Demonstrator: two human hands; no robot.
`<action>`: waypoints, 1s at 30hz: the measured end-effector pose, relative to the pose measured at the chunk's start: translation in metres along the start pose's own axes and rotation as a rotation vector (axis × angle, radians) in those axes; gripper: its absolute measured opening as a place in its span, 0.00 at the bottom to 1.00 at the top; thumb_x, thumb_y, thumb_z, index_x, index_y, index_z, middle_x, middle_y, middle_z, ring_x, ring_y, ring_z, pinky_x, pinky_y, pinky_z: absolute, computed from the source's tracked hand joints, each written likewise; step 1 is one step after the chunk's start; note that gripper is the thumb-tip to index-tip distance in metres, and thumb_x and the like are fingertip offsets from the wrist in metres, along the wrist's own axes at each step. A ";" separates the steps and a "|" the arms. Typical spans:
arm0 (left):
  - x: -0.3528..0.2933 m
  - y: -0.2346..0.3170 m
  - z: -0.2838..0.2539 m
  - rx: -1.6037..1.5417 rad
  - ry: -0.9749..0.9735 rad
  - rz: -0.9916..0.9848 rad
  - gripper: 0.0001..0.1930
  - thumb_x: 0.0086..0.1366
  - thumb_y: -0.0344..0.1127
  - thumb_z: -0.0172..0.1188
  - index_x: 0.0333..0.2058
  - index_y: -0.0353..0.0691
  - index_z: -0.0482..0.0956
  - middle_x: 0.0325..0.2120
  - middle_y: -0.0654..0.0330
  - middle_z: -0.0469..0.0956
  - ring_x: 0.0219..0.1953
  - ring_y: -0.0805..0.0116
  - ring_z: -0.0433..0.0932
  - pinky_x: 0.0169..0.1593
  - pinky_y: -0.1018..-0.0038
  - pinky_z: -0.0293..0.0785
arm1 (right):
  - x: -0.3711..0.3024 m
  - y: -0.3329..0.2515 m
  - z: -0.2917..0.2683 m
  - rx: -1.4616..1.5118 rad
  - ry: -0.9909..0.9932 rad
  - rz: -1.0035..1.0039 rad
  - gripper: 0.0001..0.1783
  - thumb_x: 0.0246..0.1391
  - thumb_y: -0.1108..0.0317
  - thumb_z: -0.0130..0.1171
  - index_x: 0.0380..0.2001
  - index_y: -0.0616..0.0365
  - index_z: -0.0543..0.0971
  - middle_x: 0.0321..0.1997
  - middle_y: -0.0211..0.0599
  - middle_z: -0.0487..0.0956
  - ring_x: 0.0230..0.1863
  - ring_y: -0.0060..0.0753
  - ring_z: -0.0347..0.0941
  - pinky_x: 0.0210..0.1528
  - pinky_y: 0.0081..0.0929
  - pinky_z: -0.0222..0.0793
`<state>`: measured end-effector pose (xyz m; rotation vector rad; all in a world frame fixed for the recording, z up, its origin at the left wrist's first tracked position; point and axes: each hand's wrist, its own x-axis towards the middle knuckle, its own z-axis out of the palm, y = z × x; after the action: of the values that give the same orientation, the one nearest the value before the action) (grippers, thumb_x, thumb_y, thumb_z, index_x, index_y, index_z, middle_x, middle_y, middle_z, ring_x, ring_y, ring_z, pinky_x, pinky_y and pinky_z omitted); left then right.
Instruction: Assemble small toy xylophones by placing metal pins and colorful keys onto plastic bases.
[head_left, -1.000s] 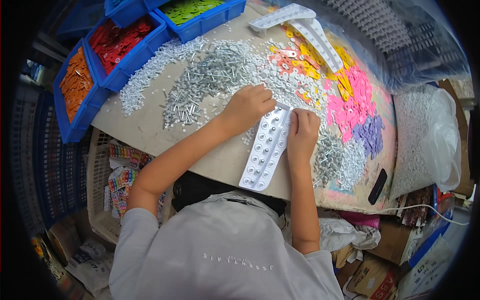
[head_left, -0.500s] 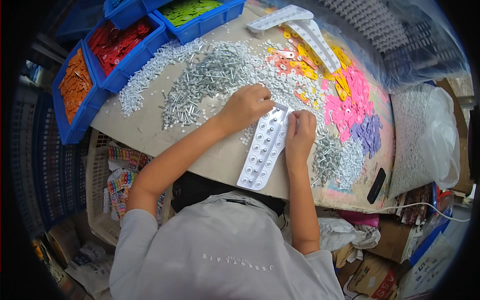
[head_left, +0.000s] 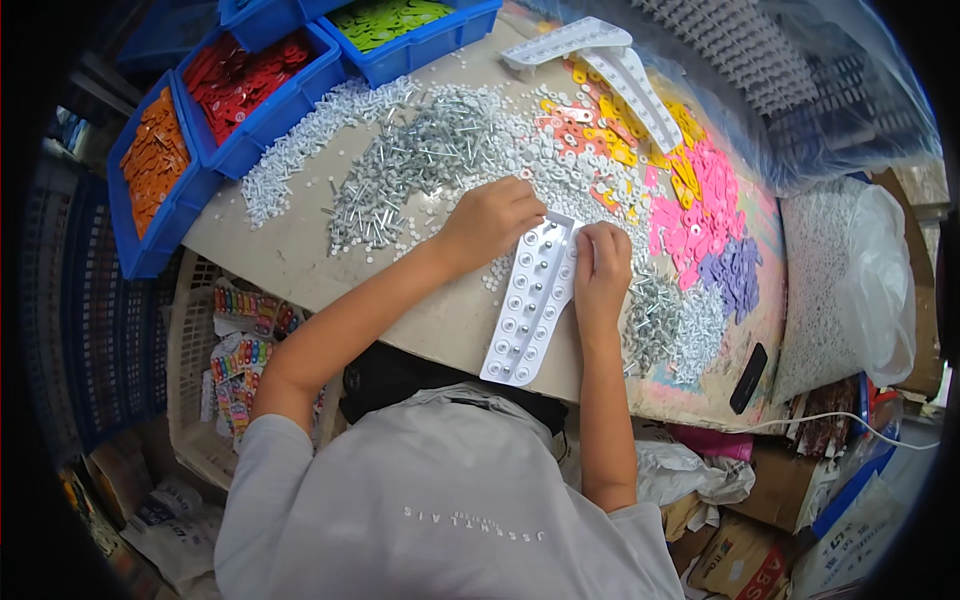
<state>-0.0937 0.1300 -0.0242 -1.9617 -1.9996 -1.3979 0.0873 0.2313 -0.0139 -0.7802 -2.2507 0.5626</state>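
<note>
A long white plastic tray [head_left: 532, 310] stands in front of me, its near end by the table's front edge. Two rows of round sockets hold small white discs, with a line of metal studs between them. At its upper left edge my left hand [head_left: 493, 224] has its fingers bent and pressed together; anything between the fingertips is hidden. My right hand [head_left: 604, 270] is closed at the upper right edge, thumb and fingers against the tray. Beyond both hands lie loose white washers [head_left: 560, 180]. Metal rivets [head_left: 420, 160] are heaped to the left.
Blue bins hold orange [head_left: 155, 165], red [head_left: 240, 80] and green pieces [head_left: 385, 22]. Two more white trays [head_left: 635, 95] rest on yellow pieces. Pink [head_left: 705, 200] and purple pieces [head_left: 735, 275] lie right, above a black phone-like object [head_left: 749, 378]. A plastic bag [head_left: 840, 280] stands beyond the right edge.
The white tray has shifted slightly in the picture, its near end a little to the right and lower. Both hands remain at its far end, nearly unchanged.
</note>
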 end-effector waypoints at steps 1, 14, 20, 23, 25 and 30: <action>0.000 0.000 -0.001 -0.091 0.036 -0.071 0.06 0.60 0.32 0.68 0.34 0.39 0.81 0.33 0.58 0.78 0.36 0.60 0.80 0.39 0.67 0.77 | 0.000 0.000 0.000 0.001 -0.001 -0.001 0.04 0.58 0.76 0.63 0.37 0.62 0.80 0.41 0.42 0.78 0.45 0.45 0.76 0.48 0.37 0.73; 0.000 0.001 0.003 -0.085 0.033 -0.089 0.06 0.61 0.30 0.67 0.34 0.38 0.79 0.32 0.58 0.78 0.33 0.61 0.80 0.36 0.68 0.77 | -0.001 -0.001 0.003 -0.002 0.026 0.010 0.04 0.58 0.76 0.62 0.36 0.63 0.79 0.41 0.44 0.78 0.45 0.47 0.75 0.49 0.38 0.72; 0.003 0.003 -0.002 -0.310 -0.117 -0.486 0.06 0.62 0.31 0.66 0.35 0.37 0.80 0.31 0.58 0.79 0.33 0.64 0.80 0.37 0.70 0.76 | -0.001 -0.005 0.003 0.006 0.023 0.036 0.03 0.58 0.77 0.61 0.35 0.62 0.77 0.38 0.43 0.78 0.42 0.47 0.75 0.46 0.38 0.71; 0.000 0.001 0.001 -0.174 -0.061 -0.328 0.05 0.63 0.31 0.65 0.35 0.37 0.81 0.31 0.57 0.79 0.33 0.63 0.80 0.38 0.69 0.75 | -0.002 -0.006 0.002 0.003 0.015 0.060 0.03 0.58 0.78 0.61 0.35 0.62 0.77 0.36 0.43 0.78 0.42 0.46 0.74 0.46 0.38 0.71; 0.002 0.001 -0.002 -0.027 0.050 -0.068 0.05 0.63 0.31 0.64 0.34 0.36 0.80 0.31 0.56 0.79 0.33 0.60 0.79 0.38 0.67 0.75 | -0.002 -0.006 0.002 0.001 0.019 0.063 0.03 0.58 0.78 0.61 0.35 0.62 0.77 0.36 0.43 0.78 0.42 0.47 0.75 0.46 0.37 0.71; 0.014 -0.018 -0.015 -0.019 0.107 -0.315 0.05 0.63 0.32 0.63 0.32 0.39 0.78 0.32 0.57 0.78 0.40 0.55 0.77 0.45 0.63 0.73 | -0.003 -0.006 -0.002 0.035 0.073 0.143 0.02 0.60 0.77 0.59 0.36 0.63 0.77 0.36 0.43 0.78 0.41 0.46 0.74 0.45 0.39 0.70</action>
<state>-0.1196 0.1360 -0.0176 -1.5899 -2.3271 -1.5457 0.0880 0.2253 -0.0103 -0.9345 -2.1247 0.6288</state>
